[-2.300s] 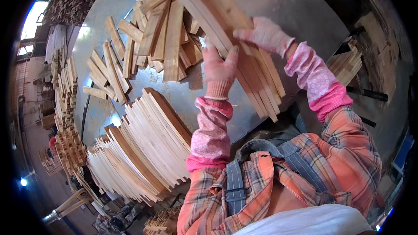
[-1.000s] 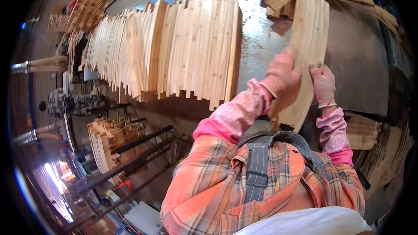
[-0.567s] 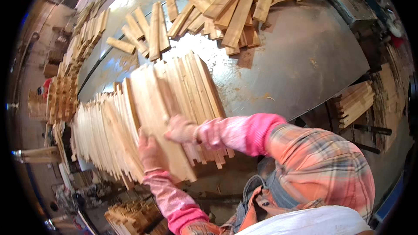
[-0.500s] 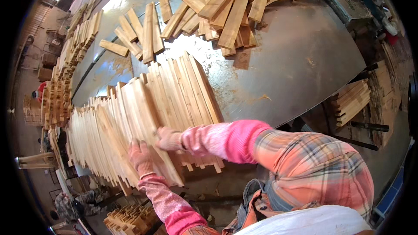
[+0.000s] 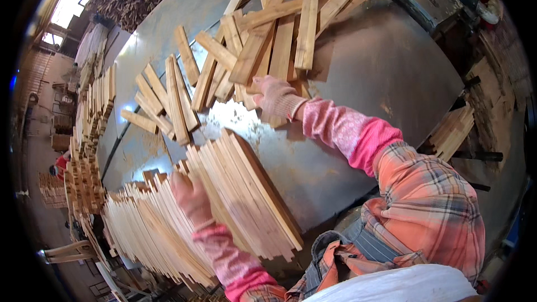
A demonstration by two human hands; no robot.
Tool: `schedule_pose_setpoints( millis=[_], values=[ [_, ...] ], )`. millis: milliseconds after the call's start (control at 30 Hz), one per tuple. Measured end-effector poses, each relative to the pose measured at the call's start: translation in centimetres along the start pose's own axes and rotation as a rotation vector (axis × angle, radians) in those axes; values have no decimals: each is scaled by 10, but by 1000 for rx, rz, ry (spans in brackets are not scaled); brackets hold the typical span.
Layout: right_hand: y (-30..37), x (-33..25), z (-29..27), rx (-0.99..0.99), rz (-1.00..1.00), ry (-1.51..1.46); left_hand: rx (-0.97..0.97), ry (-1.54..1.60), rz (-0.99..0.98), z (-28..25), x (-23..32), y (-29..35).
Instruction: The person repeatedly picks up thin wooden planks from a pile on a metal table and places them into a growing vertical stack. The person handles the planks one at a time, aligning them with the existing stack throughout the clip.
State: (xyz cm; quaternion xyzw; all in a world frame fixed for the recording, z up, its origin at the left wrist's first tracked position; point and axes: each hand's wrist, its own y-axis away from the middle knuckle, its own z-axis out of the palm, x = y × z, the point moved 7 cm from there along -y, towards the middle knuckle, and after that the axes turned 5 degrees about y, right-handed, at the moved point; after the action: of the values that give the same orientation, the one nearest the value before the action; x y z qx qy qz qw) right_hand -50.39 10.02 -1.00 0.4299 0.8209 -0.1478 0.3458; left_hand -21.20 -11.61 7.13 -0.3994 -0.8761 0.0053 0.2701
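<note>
My right hand, in a pinkish knit glove, reaches into the loose pile of wooden slats. Its fingers bend round the near end of a wooden slat; the exact grip is partly hidden. My left hand, gloved alike, is over the row of slats standing side by side, with its fingers apart and slightly blurred. To its right a tight group of pale slats leans together, and a gap shows between that group and the rest of the row.
The grey metal tabletop carries sawdust and a narrow seam. Several loose slats lie askew at the far left. Stacked slats stand beyond the left edge. A machine is at the far right, and another stack sits below the right edge.
My right hand has left the row and moved far ahead to the loose pile. My left hand has shifted up along the row. The view has tilted, and a gap has opened in the row.
</note>
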Motion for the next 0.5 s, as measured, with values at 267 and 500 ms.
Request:
schedule_pose_setpoints(
  millis=[267,500],
  values=[
    [-65,65,-29,-213,-312,448,-194,-294,283,231,199,-176],
    [-34,146,-52,-377,-328,655,-528,-263,52,273,195,-170]
  ],
)
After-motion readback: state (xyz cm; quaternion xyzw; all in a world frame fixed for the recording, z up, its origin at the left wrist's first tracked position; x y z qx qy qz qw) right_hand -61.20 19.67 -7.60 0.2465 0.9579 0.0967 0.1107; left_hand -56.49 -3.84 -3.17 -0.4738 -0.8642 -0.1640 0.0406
